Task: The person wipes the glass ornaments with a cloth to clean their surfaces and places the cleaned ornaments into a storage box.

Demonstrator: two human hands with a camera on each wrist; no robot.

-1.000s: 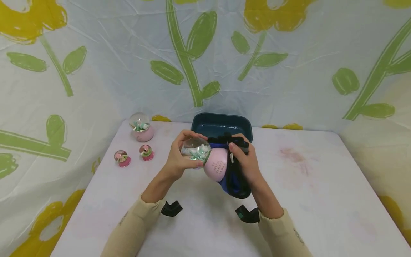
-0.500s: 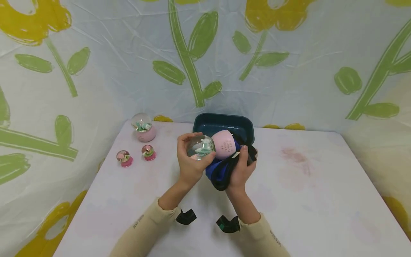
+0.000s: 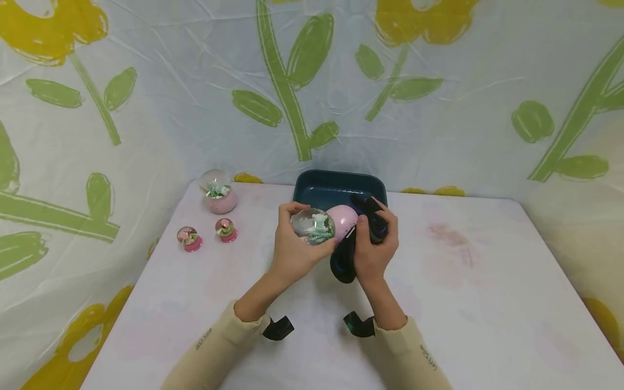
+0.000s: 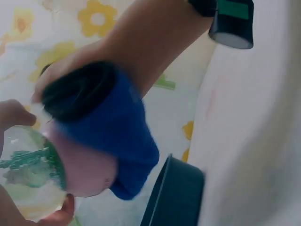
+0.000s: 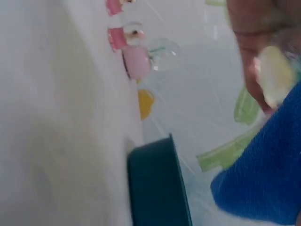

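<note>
In the head view my left hand (image 3: 296, 252) grips a large snow globe (image 3: 314, 225) by its clear dome, thumb and fingers on either side. The globe lies sideways in the air, its pink base pointing right. My right hand (image 3: 376, 252) holds a folded cloth (image 3: 343, 261), black on one side and blue on the other, against that base. The left wrist view shows the blue side of the cloth (image 4: 115, 125) wrapped over part of the pink base (image 4: 89, 165). The underside of the base is hidden by the cloth.
Behind the hands stands a dark teal tray (image 3: 304, 184). At the left are another large snow globe (image 3: 219, 195) with a pink base and two small ones, a left one (image 3: 189, 239) and a right one (image 3: 226, 230). A flower-printed sheet (image 3: 195, 108) hangs behind the white table (image 3: 463, 303).
The snow globe has been turned about and shifted slightly right in my left hand. My right hand has moved the cloth around the pink base, dipping lower and then rising again.
</note>
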